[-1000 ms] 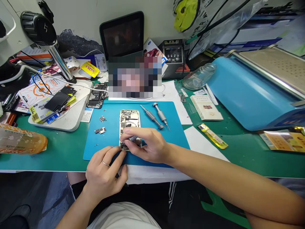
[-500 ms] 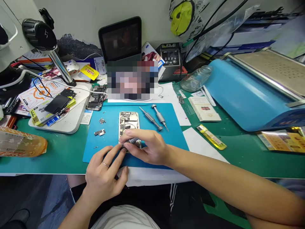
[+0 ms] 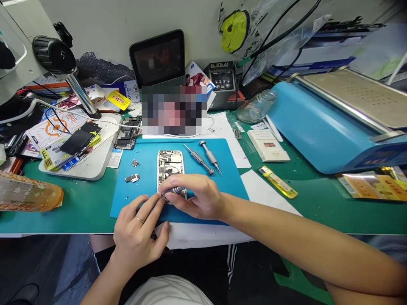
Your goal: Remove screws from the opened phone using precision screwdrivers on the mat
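Note:
An opened phone with bare inner parts lies on a blue mat. Over its lower end, my right hand grips a grey screwdriver between thumb and fingers; its tip is hidden. My left hand, with a ring on one finger, rests with fingers stretched out, its fingertips at the phone's lower left edge. Two more grey screwdrivers, one nearer the phone and another beside it, lie to the right. Small metal parts and screws lie left of the phone.
At left are a microscope stand on a white base and an orange-tinted cup. A second opened phone lies behind the mat. To the right are a glass jar, a white box, a yellow packet and a blue machine.
The camera view has shifted slightly. Both hands stay at the phone's lower end, the right one still holding the screwdriver.

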### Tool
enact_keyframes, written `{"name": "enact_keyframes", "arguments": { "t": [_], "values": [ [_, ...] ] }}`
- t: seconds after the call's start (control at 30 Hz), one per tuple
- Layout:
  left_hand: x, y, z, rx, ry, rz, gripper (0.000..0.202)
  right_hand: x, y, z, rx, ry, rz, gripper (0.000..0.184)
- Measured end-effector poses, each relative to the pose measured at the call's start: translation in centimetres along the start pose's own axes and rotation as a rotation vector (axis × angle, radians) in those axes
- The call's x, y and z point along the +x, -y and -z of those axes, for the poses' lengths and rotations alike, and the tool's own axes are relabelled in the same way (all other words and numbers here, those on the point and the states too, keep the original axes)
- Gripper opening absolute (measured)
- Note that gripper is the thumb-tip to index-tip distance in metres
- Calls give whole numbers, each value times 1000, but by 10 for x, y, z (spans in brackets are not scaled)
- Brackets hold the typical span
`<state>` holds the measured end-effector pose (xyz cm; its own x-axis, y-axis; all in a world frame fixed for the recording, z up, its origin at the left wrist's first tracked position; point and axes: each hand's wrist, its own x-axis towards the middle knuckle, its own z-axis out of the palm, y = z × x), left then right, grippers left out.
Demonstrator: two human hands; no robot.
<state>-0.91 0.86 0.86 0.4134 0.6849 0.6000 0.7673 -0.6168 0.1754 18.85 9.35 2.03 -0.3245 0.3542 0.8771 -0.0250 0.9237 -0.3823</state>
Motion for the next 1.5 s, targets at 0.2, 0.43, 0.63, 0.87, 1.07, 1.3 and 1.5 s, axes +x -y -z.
{"name": "enact_keyframes", "arguments": {
  "t": [0.2, 0.43, 0.63, 0.87, 1.07, 1.3, 1.5],
  "values": [
    [3, -2, -2, 144, -29, 106, 39, 2, 0, 4, -67, -53, -3, 56],
    [7, -5, -2, 193, 9, 172, 41, 3, -1, 4, -113, -54, -2, 52],
    [7, -6, -2, 213, 16, 166, 42, 3, -1, 5, -119, -40, -25, 54],
    [7, -6, -2, 220, 7, 158, 40, 3, -1, 6, -137, -39, -47, 52],
    [7, -7, -1, 202, -27, 160, 34, 3, -2, 5, -125, -39, -68, 52],
    [5, -7, -1, 142, -89, 177, 18, 4, -3, 5, -134, -49, -63, 54],
    [4, -6, -1, 126, -67, 137, 19, 5, -3, 5, -146, -62, -65, 49]
  ]
}}
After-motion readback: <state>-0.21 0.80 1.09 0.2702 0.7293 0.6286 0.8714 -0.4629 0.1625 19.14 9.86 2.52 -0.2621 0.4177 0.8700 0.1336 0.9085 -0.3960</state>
